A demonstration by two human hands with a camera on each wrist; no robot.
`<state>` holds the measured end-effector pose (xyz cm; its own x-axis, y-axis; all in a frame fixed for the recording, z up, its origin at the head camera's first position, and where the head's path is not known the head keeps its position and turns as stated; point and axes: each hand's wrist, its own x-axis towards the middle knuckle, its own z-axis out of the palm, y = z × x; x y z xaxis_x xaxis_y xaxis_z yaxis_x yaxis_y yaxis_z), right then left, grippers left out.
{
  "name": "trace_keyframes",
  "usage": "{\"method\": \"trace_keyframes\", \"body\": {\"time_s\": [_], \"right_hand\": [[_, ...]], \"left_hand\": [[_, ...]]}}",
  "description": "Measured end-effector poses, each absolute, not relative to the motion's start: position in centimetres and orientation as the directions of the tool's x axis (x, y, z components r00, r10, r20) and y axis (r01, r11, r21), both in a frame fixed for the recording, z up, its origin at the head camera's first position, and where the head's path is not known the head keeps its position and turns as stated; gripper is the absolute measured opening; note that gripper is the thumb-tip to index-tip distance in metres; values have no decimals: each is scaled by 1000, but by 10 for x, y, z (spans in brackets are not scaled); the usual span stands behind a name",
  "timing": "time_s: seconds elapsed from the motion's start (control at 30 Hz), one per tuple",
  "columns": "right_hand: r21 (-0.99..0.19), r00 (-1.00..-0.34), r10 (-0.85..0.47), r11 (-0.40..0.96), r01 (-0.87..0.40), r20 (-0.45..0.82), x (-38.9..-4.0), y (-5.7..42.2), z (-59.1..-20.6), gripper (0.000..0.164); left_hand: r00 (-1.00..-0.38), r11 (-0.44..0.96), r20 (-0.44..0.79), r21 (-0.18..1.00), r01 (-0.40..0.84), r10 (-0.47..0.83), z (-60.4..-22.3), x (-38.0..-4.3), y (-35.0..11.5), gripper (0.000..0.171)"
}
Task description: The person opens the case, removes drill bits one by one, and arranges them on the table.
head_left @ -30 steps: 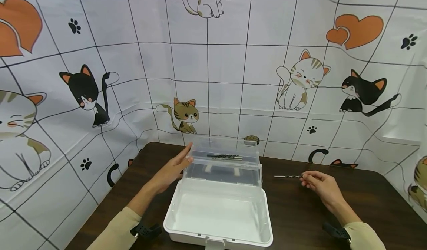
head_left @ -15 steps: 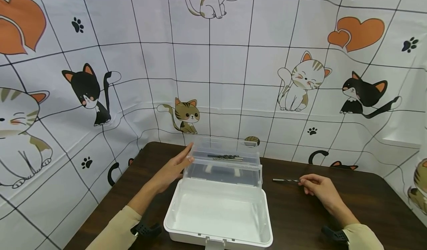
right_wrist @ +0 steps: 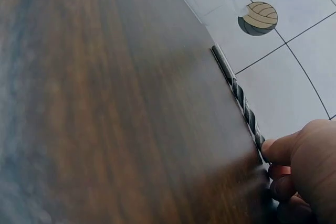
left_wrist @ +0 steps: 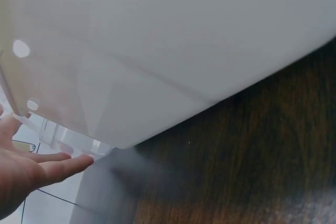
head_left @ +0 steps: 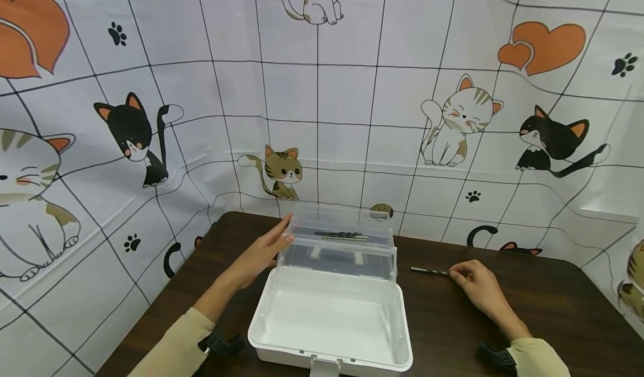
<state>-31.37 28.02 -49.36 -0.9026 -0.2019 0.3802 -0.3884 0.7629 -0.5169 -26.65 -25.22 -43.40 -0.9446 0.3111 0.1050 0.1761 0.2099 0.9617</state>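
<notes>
A drill bit (right_wrist: 243, 100) with a spiral flute is pinched at one end between the thumb and fingers of my right hand (head_left: 476, 287). Its plain shank points left, toward the box, above the dark table. My left hand (head_left: 258, 255) touches the left side of the raised clear lid (head_left: 307, 259) with fingers extended; the left wrist view shows these fingers beside the white box (left_wrist: 173, 40). Several more drill bits (head_left: 342, 235) lie together in the lid's upper compartment. The white box (head_left: 329, 310) stands open in front of me, with nothing in its base.
The dark wooden table (head_left: 432, 332) reaches back to a white sheet (head_left: 347, 97) printed with cats, hearts and grid lines. A front latch (head_left: 324, 366) hangs at the box's near edge. Black straps (head_left: 221, 344) circle both wrists.
My right hand, holding the drill bit, has moved slightly left, and the bit now tilts a little. The left hand stays at the lid.
</notes>
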Motion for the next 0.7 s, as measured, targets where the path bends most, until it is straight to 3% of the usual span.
{"method": "trace_keyframes", "body": {"time_s": [0.57, 0.7], "right_hand": [[-536, -927, -200, 769, -349, 318, -313, 279, -487, 15], [-517, -906, -214, 763, -388, 365, -311, 274, -483, 15]], "left_hand": [[-946, 216, 111, 959, 182, 304, -434, -268, -252, 63], [-946, 208, 101, 963, 171, 309, -434, -267, -253, 62]]}}
